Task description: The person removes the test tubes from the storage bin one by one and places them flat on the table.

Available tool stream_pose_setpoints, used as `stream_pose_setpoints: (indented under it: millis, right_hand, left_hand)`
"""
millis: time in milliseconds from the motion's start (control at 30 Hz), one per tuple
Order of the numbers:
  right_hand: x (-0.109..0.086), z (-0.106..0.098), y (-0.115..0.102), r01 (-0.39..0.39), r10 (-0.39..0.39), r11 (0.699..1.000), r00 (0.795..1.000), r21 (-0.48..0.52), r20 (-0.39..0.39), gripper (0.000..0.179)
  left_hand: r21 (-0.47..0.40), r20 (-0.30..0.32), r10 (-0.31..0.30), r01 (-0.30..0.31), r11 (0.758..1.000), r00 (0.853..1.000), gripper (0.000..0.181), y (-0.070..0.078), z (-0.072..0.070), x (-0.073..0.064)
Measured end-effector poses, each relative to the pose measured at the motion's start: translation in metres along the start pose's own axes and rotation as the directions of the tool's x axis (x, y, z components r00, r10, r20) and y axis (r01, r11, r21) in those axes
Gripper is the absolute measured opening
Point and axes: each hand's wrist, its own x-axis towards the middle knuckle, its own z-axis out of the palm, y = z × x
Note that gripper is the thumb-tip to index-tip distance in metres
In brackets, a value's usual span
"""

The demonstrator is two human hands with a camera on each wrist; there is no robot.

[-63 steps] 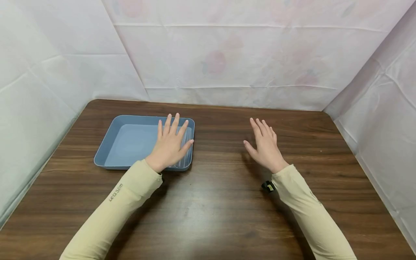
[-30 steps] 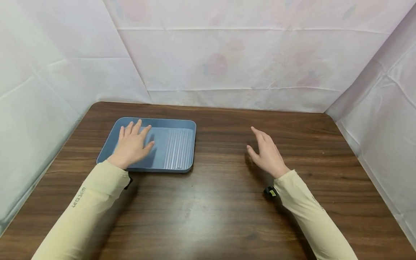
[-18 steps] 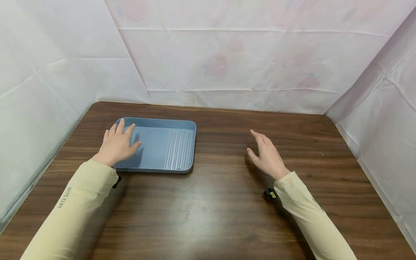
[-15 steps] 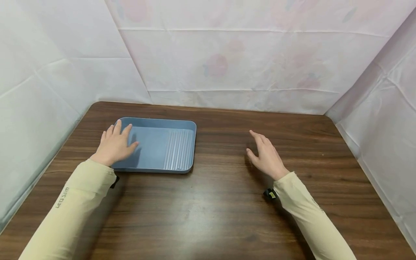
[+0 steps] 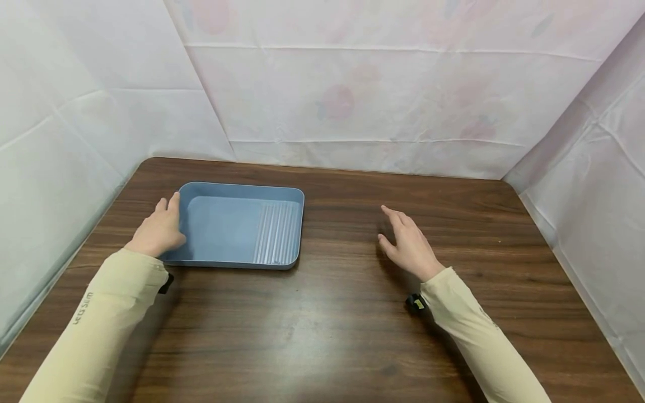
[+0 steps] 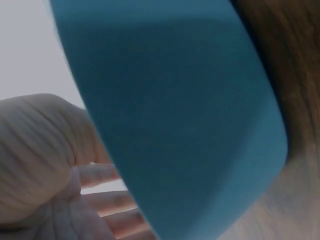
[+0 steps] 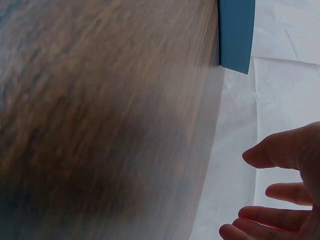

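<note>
A shallow blue-grey tray [image 5: 227,224] lies on the left part of the wooden table, with a ribbed section at its right end. At its left side is the left hand [image 5: 156,228], thumb over the tray's inner side and fingers extended along the left rim. In the left wrist view the tray's wall [image 6: 175,110] fills the middle and hides part of the left hand [image 6: 50,165] behind its rim. Apart from the tray, the right hand [image 5: 410,246] hovers over the right half of the table, fingers extended and thumb spread, holding nothing.
The dark wooden table [image 5: 327,313] reaches back to a pale patterned cloth [image 5: 363,95]. White cloth [image 5: 60,157] hangs along the left side and more along the right. A black band [image 5: 415,303] sits at the right wrist.
The left hand has moved left across the tray, from above its ribbed end to its left rim. The right hand has lowered slightly in view. The tray has stayed in place.
</note>
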Motion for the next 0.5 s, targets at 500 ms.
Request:
stream_pose_setpoints:
  millis: [500]
  right_hand:
    - [0.0039, 0.0007, -0.0076, -0.02, 0.019, 0.998, 1.0, -0.053, -0.006, 0.06]
  left_hand:
    - [0.036, -0.05, -0.088, 0.09, 0.995, 0.995, 0.071, -0.0078, -0.0052, -0.0031]
